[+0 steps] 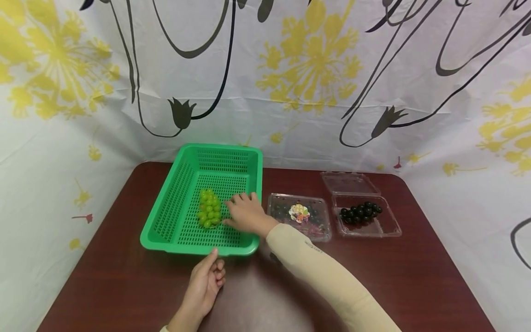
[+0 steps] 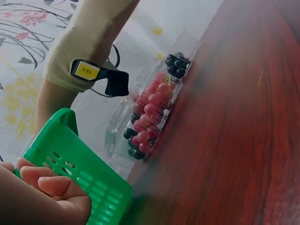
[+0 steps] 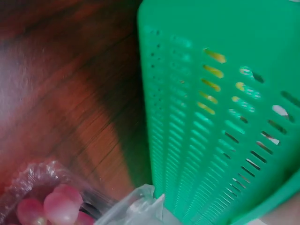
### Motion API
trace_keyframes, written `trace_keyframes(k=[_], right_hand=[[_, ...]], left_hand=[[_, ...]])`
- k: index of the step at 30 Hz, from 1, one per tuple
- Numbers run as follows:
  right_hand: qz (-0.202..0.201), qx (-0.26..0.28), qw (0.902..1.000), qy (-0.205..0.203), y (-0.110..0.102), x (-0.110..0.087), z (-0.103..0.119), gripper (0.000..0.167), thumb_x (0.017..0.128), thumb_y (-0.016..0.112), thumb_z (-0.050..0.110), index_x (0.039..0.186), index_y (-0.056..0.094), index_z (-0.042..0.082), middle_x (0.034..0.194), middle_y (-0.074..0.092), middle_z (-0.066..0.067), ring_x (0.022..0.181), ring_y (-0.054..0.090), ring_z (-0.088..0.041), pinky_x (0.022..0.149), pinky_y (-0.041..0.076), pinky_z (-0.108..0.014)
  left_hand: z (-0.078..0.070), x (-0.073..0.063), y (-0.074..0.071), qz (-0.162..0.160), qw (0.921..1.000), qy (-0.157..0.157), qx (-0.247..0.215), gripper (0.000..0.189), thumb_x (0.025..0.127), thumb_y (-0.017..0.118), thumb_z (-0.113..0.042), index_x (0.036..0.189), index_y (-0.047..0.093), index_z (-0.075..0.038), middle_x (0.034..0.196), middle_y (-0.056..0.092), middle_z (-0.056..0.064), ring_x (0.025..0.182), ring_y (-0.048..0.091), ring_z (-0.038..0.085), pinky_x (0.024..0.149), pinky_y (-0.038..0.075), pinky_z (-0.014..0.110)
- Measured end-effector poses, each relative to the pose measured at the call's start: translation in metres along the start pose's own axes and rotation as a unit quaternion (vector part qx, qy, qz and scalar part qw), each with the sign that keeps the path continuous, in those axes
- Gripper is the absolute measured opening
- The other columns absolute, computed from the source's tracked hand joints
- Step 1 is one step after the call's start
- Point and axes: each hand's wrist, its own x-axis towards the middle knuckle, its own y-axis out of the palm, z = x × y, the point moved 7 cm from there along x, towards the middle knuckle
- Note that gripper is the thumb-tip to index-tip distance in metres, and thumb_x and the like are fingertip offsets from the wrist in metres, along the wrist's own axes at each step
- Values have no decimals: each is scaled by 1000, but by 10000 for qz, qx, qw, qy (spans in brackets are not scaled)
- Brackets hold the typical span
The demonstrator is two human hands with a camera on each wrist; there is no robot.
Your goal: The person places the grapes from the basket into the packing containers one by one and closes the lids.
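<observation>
A green plastic basket [image 1: 260, 177] with slotted walls stands on the table, and a bunch of green grapes [image 1: 209, 208] lies on its floor. My right hand [image 1: 245, 213] reaches over the basket's right wall, fingers spread, just right of the grapes and holding nothing visible. At the front rim, my left hand [image 1: 205, 282] pinches the basket, thumb on top and the other fingers curled below. The left wrist view shows those curled fingers [image 2: 56, 185] against the basket's end. In the right wrist view the basket's outer wall [image 3: 187, 140] hides most of the right hand.
Right of the basket sits a lidded clear clamshell [image 1: 319, 230] of red grapes [image 2: 152, 110] and dark grapes. Farther right, an open clear clamshell [image 1: 390, 226] holds dark grapes [image 1: 360, 213]. A patterned cloth [image 1: 232, 120] hangs behind the dark wooden table [image 1: 112, 276].
</observation>
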Motion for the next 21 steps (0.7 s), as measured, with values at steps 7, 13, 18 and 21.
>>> trace_keyframes(k=[7, 13, 18, 21], right_hand=[[429, -877, 9952, -78, 12, 11, 3, 48, 95, 50, 53, 132, 58, 23, 135, 53, -3, 119, 46, -22, 94, 35, -41], [681, -1263, 9895, -155, 19, 16, 7, 50, 96, 50, 52, 139, 52, 27, 147, 44, -4, 136, 38, -24, 111, 32, -45], [606, -1494, 9866, -228, 23, 21, 11, 41, 100, 48, 42, 137, 54, 27, 147, 45, -3, 137, 38, -23, 112, 32, -44], [528, -1687, 9837, -319, 27, 23, 15, 36, 103, 43, 33, 136, 55, 26, 146, 46, -3, 136, 39, -22, 112, 33, -43]], left_hand=[[2, 2, -2, -1, 9999, 100, 110, 31, 101, 47, -39, 76, 45, -20, 69, 46, -10, 63, 36, 6, 61, 31, 22], [2, 2, -2, 8, 9997, 195, 174, 33, 101, 47, -38, 73, 46, -20, 67, 46, -9, 63, 36, 7, 62, 31, 22], [1, 4, -3, 23, 9993, 283, 227, 33, 102, 46, -37, 74, 46, -19, 68, 46, -9, 63, 37, 8, 62, 32, 23], [0, 4, -4, -47, 9990, 329, 282, 32, 102, 46, -37, 76, 46, -18, 68, 46, -9, 63, 38, 8, 63, 33, 23]])
